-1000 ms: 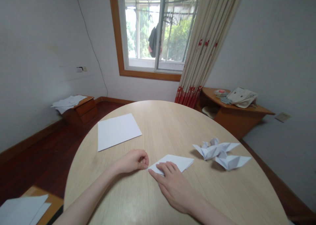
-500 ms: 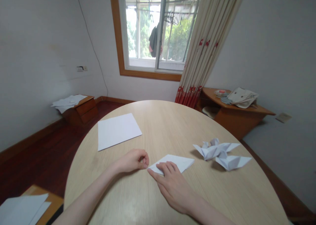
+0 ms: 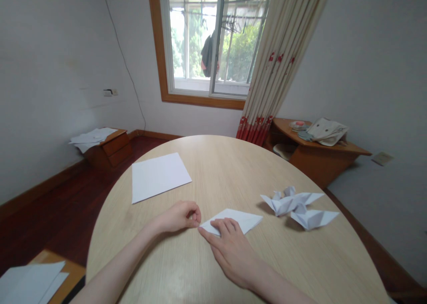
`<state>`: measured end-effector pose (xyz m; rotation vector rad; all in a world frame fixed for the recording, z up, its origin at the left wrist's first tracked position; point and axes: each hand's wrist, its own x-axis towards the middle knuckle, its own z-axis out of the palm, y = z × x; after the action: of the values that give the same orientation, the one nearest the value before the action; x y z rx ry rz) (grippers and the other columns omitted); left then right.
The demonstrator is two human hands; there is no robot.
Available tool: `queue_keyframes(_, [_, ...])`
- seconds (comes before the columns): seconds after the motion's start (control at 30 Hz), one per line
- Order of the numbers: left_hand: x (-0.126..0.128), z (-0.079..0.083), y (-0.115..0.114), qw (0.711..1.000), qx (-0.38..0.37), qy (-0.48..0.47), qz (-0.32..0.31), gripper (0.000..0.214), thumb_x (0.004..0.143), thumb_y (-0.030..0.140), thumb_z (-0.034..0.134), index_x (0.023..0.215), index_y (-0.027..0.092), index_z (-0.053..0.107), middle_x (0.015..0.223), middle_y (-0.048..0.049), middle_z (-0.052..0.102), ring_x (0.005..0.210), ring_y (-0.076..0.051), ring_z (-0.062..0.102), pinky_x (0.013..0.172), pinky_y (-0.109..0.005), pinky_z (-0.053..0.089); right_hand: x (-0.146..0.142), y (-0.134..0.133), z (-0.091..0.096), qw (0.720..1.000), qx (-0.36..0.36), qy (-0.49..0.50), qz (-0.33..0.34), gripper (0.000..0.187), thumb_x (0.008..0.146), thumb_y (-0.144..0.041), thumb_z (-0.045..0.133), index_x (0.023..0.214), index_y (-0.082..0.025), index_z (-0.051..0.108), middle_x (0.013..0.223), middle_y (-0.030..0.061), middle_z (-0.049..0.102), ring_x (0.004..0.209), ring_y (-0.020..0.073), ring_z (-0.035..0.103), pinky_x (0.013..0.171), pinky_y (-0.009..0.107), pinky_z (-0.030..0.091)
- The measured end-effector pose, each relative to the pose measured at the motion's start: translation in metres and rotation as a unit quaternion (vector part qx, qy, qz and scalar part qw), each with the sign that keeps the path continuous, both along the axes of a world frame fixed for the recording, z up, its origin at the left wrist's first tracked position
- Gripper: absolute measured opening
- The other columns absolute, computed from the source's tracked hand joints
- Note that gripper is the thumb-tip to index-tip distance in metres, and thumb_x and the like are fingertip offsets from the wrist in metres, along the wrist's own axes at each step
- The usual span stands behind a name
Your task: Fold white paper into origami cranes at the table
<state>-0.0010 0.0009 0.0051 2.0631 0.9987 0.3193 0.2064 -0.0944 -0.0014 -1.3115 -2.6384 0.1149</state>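
Note:
A sheet of white paper folded into a long diamond (image 3: 245, 218) lies flat on the round table. My right hand (image 3: 230, 246) rests over its near left part, fingers stretched out and pressing on the paper, the index finger reaching to the left tip. Right at that tip is my left hand (image 3: 185, 216), its fingers curled round and closed with the thumb low. Whether it pinches the tip is hidden. Some of the diamond's near edge is covered by my right hand.
Folded white paper figures (image 3: 303, 208) stand on the table's right side. A stack of white paper (image 3: 162, 177) lies at the back left. More white sheets (image 3: 30, 284) are at lower left, beside the table (image 3: 187, 273). A wooden desk (image 3: 316, 157) stands behind at right.
My right index finger has slid very slightly left at the paper's tip. My left hand and the folded paper look the same.

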Motion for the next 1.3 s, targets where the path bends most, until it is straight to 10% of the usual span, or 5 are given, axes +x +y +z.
queue_keyframes(1.3, [-0.0025, -0.0064, 0.0018, 1.0, -0.003, -0.012, 0.001, 0.017, 0.079, 0.031, 0.058, 0.08, 0.016, 0.065, 0.076, -0.0009, 0.063, 0.069, -0.014, 0.052, 0.063, -0.024, 0.04, 0.0052, -0.0025, 0.0035, 1.0, 0.001, -0.003, 0.021, 0.048, 0.092, -0.017, 0.045, 0.138, -0.03, 0.044, 0.13, 0.0127, 0.052, 0.113, 0.0281, 0.047, 0.098, 0.049, 0.035])
